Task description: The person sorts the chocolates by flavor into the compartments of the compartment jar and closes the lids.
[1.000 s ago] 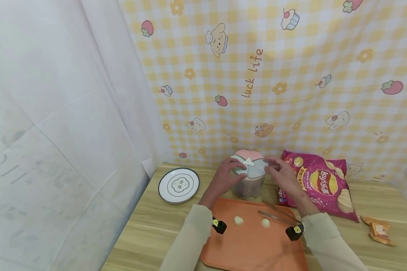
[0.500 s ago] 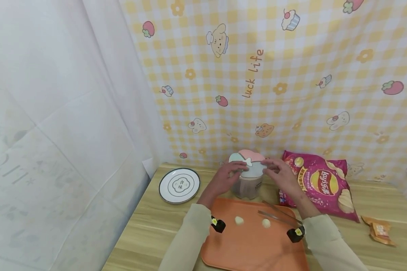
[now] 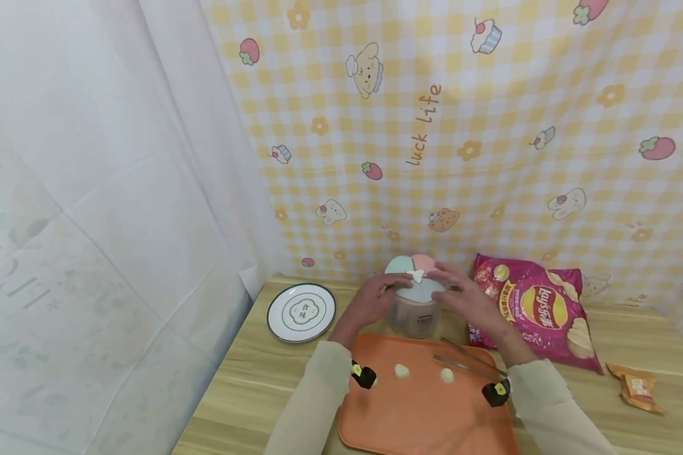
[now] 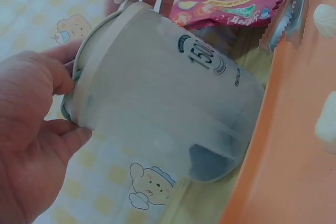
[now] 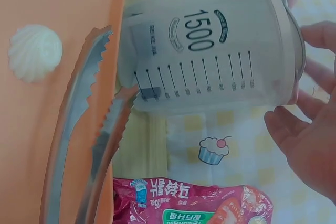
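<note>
Sitting at the table's far left, a white plate [image 3: 301, 311] lies apart. Next, the left hand [image 3: 372, 302] curls round the lid [image 3: 415, 282] of the frosted container [image 3: 414, 314] behind the orange tray [image 3: 421, 417]; the right hand [image 3: 468, 300] grips the lid's other edge. Beyond lies a chip bag [image 3: 537, 308].

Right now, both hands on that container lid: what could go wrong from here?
1. Both the left hand and the right hand grip only the lid rim; nothing steadies the 1500 container, so it might slide or tip on the wooden table.
2. The tongs lie close to its base, on the orange tray; a shift could knock them.
</note>
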A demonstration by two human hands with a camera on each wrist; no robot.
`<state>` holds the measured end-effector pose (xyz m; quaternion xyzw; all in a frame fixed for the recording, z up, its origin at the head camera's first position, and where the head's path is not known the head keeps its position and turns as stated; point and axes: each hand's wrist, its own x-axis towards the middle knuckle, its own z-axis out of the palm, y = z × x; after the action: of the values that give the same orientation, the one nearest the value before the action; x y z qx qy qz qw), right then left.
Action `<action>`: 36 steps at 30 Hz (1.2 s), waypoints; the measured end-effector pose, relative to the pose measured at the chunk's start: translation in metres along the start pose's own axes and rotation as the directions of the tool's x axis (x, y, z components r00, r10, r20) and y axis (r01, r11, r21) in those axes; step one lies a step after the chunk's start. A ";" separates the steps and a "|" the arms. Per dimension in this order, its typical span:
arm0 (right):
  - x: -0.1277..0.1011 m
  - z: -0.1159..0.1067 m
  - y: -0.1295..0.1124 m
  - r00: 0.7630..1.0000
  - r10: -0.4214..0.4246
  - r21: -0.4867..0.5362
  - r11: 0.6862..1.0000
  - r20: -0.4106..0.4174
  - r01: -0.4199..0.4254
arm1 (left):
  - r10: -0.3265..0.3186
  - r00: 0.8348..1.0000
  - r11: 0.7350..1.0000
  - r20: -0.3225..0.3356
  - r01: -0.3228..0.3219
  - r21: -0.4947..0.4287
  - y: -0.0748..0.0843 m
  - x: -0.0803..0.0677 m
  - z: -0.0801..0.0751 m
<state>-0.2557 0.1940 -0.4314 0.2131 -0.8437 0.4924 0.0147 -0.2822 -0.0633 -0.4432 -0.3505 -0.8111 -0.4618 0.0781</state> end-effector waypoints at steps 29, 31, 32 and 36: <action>-0.005 0.000 0.020 0.977 -0.181 -0.045 0.981 0.114 0.187 | 0.007 0.998 0.994 0.068 -0.014 0.110 -0.012 0.000 0.007; -0.005 0.001 0.020 0.976 -0.188 -0.051 0.980 0.114 0.195 | 0.028 0.999 0.994 0.042 -0.033 0.105 -0.015 -0.001 0.009; -0.005 0.001 0.020 0.975 -0.190 -0.053 0.979 0.113 0.197 | 0.034 0.999 0.994 0.030 -0.037 0.101 -0.016 -0.001 0.011; -0.005 0.001 0.020 0.973 -0.204 -0.069 0.975 0.110 0.212 | 0.047 0.999 0.995 0.000 -0.047 0.088 -0.021 -0.002 0.015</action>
<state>-0.2581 0.2033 -0.4501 0.3246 -0.8355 0.4423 0.0315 -0.2915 -0.0591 -0.4668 -0.3651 -0.8221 -0.4241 0.1049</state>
